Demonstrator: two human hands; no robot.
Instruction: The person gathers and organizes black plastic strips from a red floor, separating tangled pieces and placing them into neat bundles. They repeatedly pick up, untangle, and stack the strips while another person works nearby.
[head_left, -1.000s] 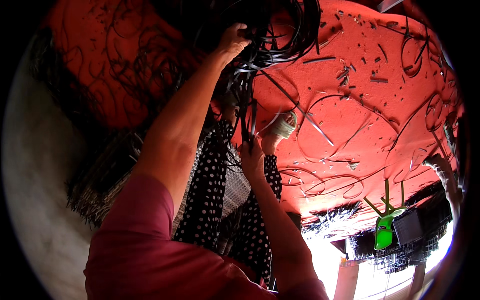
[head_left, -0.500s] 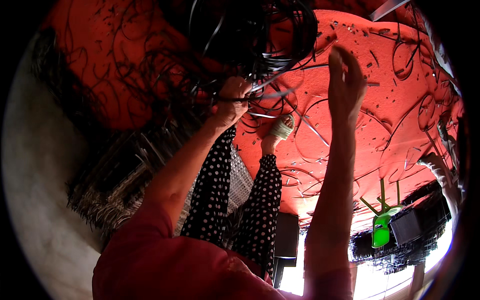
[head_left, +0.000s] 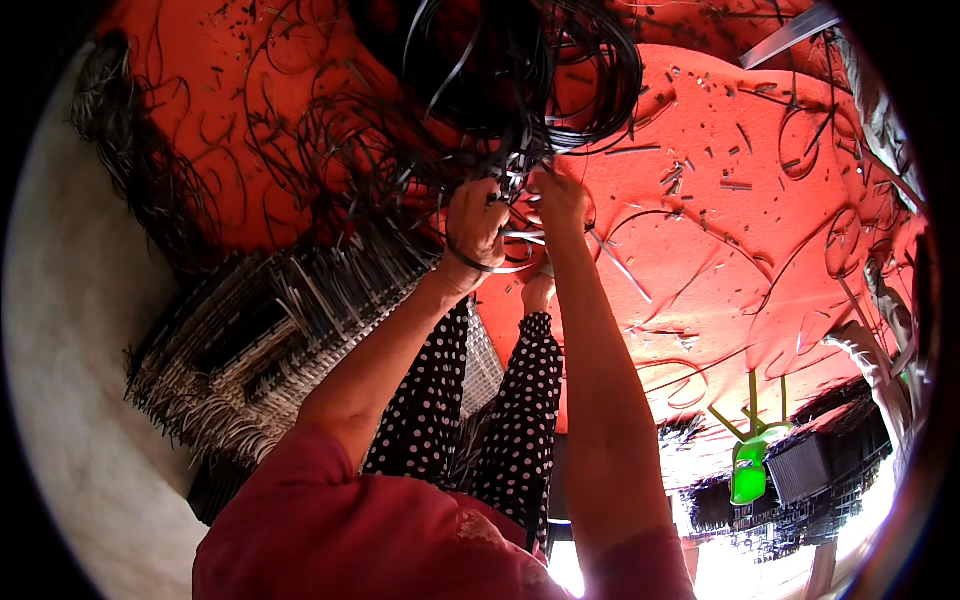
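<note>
In front of me, my left hand (head_left: 475,232) is closed around thin black strips, one of which loops past its wrist. Right beside it, my right hand (head_left: 562,207) has its fingers bent in among the same black strips (head_left: 515,175), where they bunch together; its fingertips are partly hidden. Just beyond both hands lies a large loose coil of glossy black strips (head_left: 618,95). Pale shiny strip ends show between and below my hands.
Cut scraps and curled strips litter the red floor (head_left: 700,250). A stack of woven strip panels (head_left: 270,350) with frayed edges lies to the left, near a grey surface (head_left: 60,330). A green chair (head_left: 748,475) and dark woven pieces (head_left: 800,470) are at lower right.
My right hand has come in from the right, where it was raised apart, to the strips beside my left hand. My left hand has shifted slightly down and right.
</note>
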